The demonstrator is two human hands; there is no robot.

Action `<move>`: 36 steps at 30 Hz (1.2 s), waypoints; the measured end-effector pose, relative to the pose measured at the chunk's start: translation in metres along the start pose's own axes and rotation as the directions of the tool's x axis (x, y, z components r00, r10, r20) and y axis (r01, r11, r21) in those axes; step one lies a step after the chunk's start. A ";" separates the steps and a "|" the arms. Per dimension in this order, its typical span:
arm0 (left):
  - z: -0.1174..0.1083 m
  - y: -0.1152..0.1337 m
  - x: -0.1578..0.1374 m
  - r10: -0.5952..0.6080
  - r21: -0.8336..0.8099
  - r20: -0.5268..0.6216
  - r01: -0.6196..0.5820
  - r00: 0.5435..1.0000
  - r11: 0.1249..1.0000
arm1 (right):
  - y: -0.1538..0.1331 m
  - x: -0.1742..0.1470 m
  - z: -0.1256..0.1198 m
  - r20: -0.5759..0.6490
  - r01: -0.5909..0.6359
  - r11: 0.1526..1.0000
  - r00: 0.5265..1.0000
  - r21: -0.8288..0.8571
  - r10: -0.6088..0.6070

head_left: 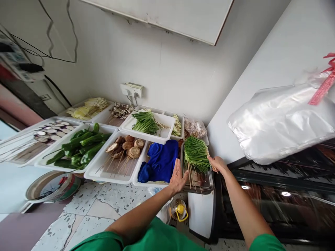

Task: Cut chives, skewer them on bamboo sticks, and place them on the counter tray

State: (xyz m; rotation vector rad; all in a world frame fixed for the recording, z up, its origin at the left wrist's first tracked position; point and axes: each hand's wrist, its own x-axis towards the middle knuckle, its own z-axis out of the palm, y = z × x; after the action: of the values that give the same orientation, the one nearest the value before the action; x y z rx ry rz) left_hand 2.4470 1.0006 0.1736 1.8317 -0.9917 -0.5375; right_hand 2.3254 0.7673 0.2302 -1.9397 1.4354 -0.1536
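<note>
Green chives [195, 152] threaded on wooden skewers lie in a bundle over a metal tray [210, 185]. My right hand [217, 164] is at the bundle's right edge, its thumb and fingers closed on the skewer sticks there. To the left of the tray my left hand [179, 178] is held with fingers stretched out and nothing in it. It is beside the crumpled blue cloth [164, 158], which lies in a white tray [138, 174]. Whether the left fingertips touch the cloth or the tray edge, I cannot tell.
Neighbouring trays hold skewered mushrooms [128, 148], green peppers [81, 144] and eggplant slices [56, 130]. More chives [145, 122] lie in a raised white tray [164, 137]. An oil bottle [180, 210] and a bucket [52, 186] stand lower down. Plastic bags [285, 122] hang at right.
</note>
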 end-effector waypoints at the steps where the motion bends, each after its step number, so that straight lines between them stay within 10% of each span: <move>1: -0.004 -0.001 -0.002 0.013 0.017 0.016 -0.013 1.000 1.000 | -0.002 0.000 0.003 0.003 -0.004 0.998 1.000 -0.070 0.004; 6: 0.001 0.000 0.005 0.176 0.103 0.289 -0.214 0.941 0.971 | -0.015 0.000 0.018 -0.059 0.021 0.975 0.998 -0.222 -0.034; 12: 0.041 -0.004 0.038 0.075 0.196 0.393 -0.163 0.917 0.967 | -0.016 -0.005 0.031 -0.174 0.036 0.955 0.981 -0.295 -0.091; 20: 0.061 -0.014 0.037 0.122 0.169 0.333 -0.187 0.935 0.968 | 0.020 -0.028 0.077 -0.151 -0.020 0.973 0.988 -0.230 -0.015; 27: 0.062 -0.010 0.029 0.169 0.193 0.144 -0.195 0.975 0.962 | 0.032 -0.028 0.058 -0.069 0.032 0.989 0.997 -0.147 -0.042; 31: 0.053 0.003 0.019 0.286 0.252 -0.094 -0.255 0.953 0.933 | 0.033 -0.038 0.050 -0.179 0.020 0.979 0.982 -0.203 -0.057; 36: 0.040 0.030 0.020 0.424 0.309 -0.055 -0.388 0.904 0.868 | 0.039 -0.023 0.059 -0.319 0.171 0.942 0.911 -0.288 -0.263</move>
State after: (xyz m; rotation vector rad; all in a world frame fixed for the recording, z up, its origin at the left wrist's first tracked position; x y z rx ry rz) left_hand 2.4179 0.9561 0.1839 1.8065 -1.3854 -0.0180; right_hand 2.3142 0.8099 0.1700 -2.3788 1.5170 -0.4643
